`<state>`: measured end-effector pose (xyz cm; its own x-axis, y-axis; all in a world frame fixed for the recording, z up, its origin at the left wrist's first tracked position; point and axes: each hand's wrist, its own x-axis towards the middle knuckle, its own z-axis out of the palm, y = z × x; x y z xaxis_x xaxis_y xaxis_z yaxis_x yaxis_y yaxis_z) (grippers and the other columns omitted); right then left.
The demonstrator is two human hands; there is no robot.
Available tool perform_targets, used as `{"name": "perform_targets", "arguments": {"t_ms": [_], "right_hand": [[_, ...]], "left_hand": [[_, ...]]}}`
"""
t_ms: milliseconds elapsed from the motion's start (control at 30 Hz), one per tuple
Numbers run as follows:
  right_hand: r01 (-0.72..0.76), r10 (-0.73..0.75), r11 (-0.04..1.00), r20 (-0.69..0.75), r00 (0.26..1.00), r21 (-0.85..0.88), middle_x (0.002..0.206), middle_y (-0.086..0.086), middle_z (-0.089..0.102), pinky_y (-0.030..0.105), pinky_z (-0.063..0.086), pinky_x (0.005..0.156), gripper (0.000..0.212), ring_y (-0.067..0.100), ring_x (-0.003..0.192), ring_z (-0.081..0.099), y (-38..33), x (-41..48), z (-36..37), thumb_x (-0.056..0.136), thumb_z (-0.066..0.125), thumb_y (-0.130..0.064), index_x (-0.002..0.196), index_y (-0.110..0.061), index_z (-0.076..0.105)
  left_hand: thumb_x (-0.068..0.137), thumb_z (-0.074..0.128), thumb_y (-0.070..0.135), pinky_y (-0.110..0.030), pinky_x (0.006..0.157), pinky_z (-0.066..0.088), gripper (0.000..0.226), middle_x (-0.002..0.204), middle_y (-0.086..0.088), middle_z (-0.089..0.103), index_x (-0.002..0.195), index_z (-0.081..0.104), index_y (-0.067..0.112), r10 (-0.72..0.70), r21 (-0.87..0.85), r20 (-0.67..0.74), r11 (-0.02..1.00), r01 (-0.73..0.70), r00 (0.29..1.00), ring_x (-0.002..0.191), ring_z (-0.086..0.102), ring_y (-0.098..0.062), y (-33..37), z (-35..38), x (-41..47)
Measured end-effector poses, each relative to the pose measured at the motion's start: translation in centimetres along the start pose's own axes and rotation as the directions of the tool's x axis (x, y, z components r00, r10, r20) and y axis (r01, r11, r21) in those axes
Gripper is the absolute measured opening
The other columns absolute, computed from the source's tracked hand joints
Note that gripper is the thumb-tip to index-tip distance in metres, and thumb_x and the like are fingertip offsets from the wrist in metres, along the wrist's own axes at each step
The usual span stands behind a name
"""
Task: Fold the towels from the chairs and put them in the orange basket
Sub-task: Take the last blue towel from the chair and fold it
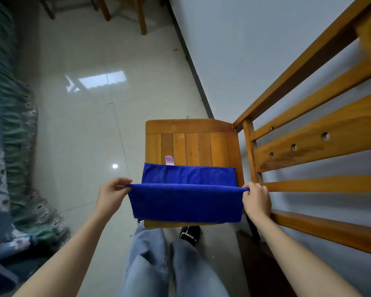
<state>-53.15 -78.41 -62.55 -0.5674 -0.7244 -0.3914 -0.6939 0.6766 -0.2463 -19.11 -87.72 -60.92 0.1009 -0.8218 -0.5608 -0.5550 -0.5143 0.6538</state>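
Note:
A bright blue towel (186, 202) lies across the near half of a wooden chair seat (191, 144). A small pink label (169, 160) sticks out at its far edge. My left hand (111, 195) pinches the towel's raised left corner. My right hand (256, 199) pinches the raised right corner. Between them the cloth is stretched into a lifted fold, with its lower part hanging over the seat's front edge. The orange basket is not in view.
The chair's slatted wooden back (319, 146) rises at the right, against a pale wall (255, 50). Glossy floor tiles (94, 103) spread to the left. A patterned blue-green cloth (13, 168) hangs at the far left. More wooden chair legs (140, 16) stand at the top.

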Motion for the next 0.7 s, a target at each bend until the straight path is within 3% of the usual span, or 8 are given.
{"name": "perform_targets", "arguments": {"t_ms": [100,167,267,433,533,600,667,700], "right_hand": [[0.0,0.0,0.999,-0.012,1.0,-0.032,0.11,0.007,0.06,0.032,0.045,0.086,0.021,0.022,0.108,0.05,-0.6,2.2,1.0,0.094,0.046,-0.009,0.109,-0.012,0.06],[-0.007,0.007,0.999,-0.004,1.0,-0.037,0.128,0.009,0.053,0.035,0.043,0.095,0.034,0.024,0.121,0.044,-1.0,3.3,1.9,0.094,0.045,-0.011,0.127,-0.014,0.052],[0.034,-0.031,0.992,0.034,0.999,-0.12,0.148,0.01,0.031,0.038,0.034,0.106,0.049,0.026,0.136,0.027,-1.7,3.2,3.5,0.094,0.046,-0.015,0.142,-0.017,0.035],[0.208,-0.144,0.954,0.277,0.95,-0.218,0.153,0.009,0.023,0.033,0.027,0.111,0.047,0.024,0.141,0.02,-1.7,-0.4,7.2,0.097,0.04,-0.021,0.143,-0.017,0.033],[0.178,-0.063,0.961,0.458,0.887,-0.211,0.152,0.007,0.025,0.034,0.029,0.109,0.046,0.024,0.139,0.022,-1.5,-1.2,8.7,0.097,0.039,-0.024,0.143,-0.019,0.033],[0.158,-0.02,0.965,0.542,0.84,-0.209,0.151,0.006,0.025,0.036,0.03,0.107,0.046,0.024,0.137,0.025,-1.2,-1.3,9.2,0.097,0.039,-0.024,0.142,-0.019,0.034],[0.166,-0.026,0.965,0.555,0.832,-0.203,0.151,0.005,0.025,0.036,0.032,0.107,0.045,0.023,0.137,0.027,-0.7,-1.3,9.4,0.097,0.039,-0.024,0.142,-0.019,0.034],[0.166,-0.038,0.968,0.542,0.84,-0.19,0.151,0.004,0.026,0.035,0.032,0.106,0.045,0.022,0.137,0.027,-0.4,-1.3,9.4,0.098,0.039,-0.023,0.143,-0.019,0.034]], "left_hand": [[0.088,0.055,-0.003,-0.032,0.08,0.047,0.02,0.1,-0.015,0.064,0.106,0.063,0.002,0.002,-0.02,-0.032,1.0,-0.003,0.999,0.096,0.06,-0.028,0.8,1.1,2.1],[0.089,0.057,0.003,-0.035,0.087,0.047,0.027,0.114,-0.016,0.062,0.116,0.06,0.003,0.011,-0.007,-0.056,1.0,-0.011,0.998,0.106,0.057,-0.028,1.2,2.2,3.7],[0.089,0.061,0.015,-0.043,0.106,0.034,0.047,0.143,-0.012,0.042,0.134,0.047,0.011,0.076,0.211,-0.022,0.975,-0.069,0.997,0.132,0.038,-0.028,0.4,4.4,5.1],[0.09,0.057,0.02,-0.04,0.111,0.027,0.052,0.154,-0.012,0.024,0.139,0.042,0.014,0.125,0.628,0.207,0.743,-0.23,0.97,0.139,0.025,-0.032,-3.7,8.5,2.2],[0.069,0.08,0.019,-0.05,0.096,0.046,0.061,0.141,-0.021,0.044,0.124,0.059,0.009,0.135,0.736,0.365,0.564,-0.374,0.921,0.128,0.044,-0.039,-4.8,10.1,1.0],[0.081,0.067,0.025,-0.051,0.107,0.034,0.061,0.151,-0.019,0.028,0.137,0.045,0.011,0.061,0.779,0.431,0.478,-0.405,0.9,0.138,0.03,-0.036,-5.3,10.6,0.8],[0.095,0.043,0.03,-0.043,0.115,0.014,0.057,0.158,-0.008,0.002,0.148,0.022,0.019,-0.094,0.804,0.473,0.453,-0.385,0.876,0.145,0.006,-0.027,-6.3,10.8,1.1],[0.097,0.039,0.031,-0.042,0.116,0.011,0.058,0.158,-0.006,-0.004,0.149,0.017,0.021,-0.145,0.813,0.482,0.442,-0.379,0.864,0.145,0.002,-0.025,-6.5,10.7,1.3]]}}
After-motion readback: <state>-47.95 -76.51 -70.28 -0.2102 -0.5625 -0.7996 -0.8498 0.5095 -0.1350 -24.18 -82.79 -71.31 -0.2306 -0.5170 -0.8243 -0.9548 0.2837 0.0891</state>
